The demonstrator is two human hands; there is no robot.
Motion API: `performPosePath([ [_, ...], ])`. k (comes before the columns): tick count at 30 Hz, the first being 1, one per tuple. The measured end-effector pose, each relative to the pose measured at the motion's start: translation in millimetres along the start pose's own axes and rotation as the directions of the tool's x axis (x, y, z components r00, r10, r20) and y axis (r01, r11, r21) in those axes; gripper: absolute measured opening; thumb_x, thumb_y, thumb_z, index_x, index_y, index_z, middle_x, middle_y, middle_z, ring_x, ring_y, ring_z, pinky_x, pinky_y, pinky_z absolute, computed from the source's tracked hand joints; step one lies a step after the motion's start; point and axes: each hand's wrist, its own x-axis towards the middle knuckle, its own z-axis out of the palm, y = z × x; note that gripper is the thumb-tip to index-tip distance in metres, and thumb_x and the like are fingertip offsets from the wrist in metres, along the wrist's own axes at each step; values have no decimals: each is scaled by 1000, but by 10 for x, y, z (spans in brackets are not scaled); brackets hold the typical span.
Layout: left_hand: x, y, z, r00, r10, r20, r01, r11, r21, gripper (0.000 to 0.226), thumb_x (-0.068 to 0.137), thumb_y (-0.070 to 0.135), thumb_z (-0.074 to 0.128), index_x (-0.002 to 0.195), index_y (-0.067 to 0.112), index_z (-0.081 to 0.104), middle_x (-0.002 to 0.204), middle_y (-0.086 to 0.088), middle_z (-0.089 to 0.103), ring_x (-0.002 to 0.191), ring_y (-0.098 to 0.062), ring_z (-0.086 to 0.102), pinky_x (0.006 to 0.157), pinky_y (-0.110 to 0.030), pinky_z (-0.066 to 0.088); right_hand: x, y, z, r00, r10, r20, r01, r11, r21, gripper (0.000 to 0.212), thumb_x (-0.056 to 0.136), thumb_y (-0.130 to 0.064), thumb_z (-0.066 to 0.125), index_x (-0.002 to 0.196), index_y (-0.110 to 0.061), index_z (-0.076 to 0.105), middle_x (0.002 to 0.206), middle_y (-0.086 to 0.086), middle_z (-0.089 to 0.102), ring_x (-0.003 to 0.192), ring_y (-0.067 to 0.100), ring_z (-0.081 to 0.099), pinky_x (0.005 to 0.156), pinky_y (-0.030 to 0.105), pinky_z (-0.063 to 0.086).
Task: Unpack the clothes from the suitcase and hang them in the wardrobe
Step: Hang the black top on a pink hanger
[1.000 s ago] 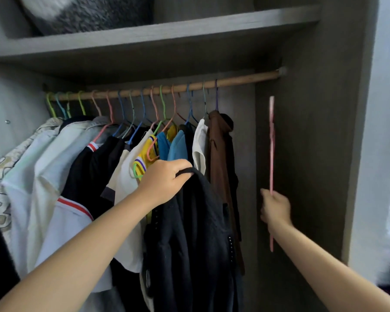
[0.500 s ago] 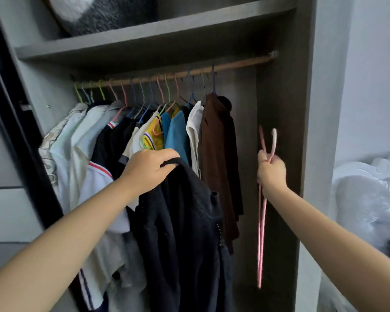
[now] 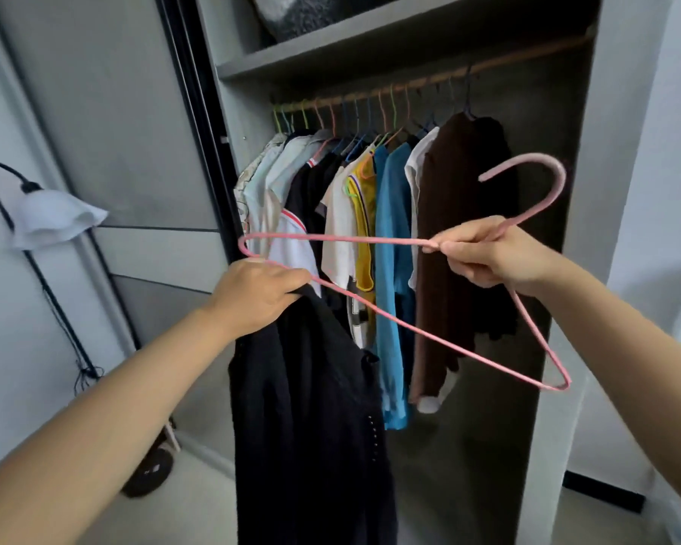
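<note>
Fingertips of the left hand (image 3: pixel 258 295) are mostly hidden in the collar of the black garment (image 3: pixel 311 407), which runs off the bottom edge, so its hem can't be seen. That grip is clamped on the fabric, with the pink hanger (image 3: pixel 409 328) touching its knuckles. Right hand (image 3: pixel 488 253) pinches the hanger's neck, hook pointing up. Open room sits at the right end of the rail (image 3: pixel 527 59), beside the brown garment (image 3: pixel 460 230). Hung shirts crowd the left. Floor lamp (image 3: pixel 52 220) stands outside the wardrobe (image 3: pixel 606 190), well apart.
</note>
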Motion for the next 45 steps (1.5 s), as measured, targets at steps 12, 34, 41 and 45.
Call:
performPosePath([
  [12, -578, -127, -807, 996, 71, 60, -76, 994, 75, 12, 79, 21, 41, 72, 20, 31, 36, -3, 42, 28, -20, 39, 41, -14, 35, 141, -343, -122, 893, 70, 444, -78, 997, -1, 51, 39, -55, 85, 73, -17, 77, 37, -4, 35, 29, 3, 23, 32, 9, 22],
  [34, -177, 155, -715, 984, 176, 41, -169, 977, -129, 13, 75, 22, 44, 75, 16, 32, 39, -2, 43, 31, -21, 37, 39, -14, 33, 129, -123, 1417, 979, 127, 161, -154, 973, 172, 33, 97, -11, 31, 79, -9, 59, 36, -4, 33, 29, 7, 20, 35, 12, 14],
  [41, -300, -5, -854, 986, -160, 42, 143, 952, 270, 46, 81, 56, 36, 72, 11, 34, 46, -3, 49, 37, -18, 50, 33, -17, 29, -23, -299, 1238, 996, 14, -89, 2, 984, 178, 33, 92, 0, 30, 69, -4, 54, 34, -2, 35, 26, 6, 24, 33, 9, 18],
  [45, -496, 12, -933, 955, -272, 120, 241, 944, 224, 65, 97, 50, 20, 51, 9, 42, 37, 0, 40, 26, -18, 38, 35, -11, 13, -3, -485, 1119, 997, -22, -78, 23, 1000, 12, 32, 92, 1, 32, 68, -3, 53, 35, 1, 35, 27, 5, 27, 31, 12, 21],
])
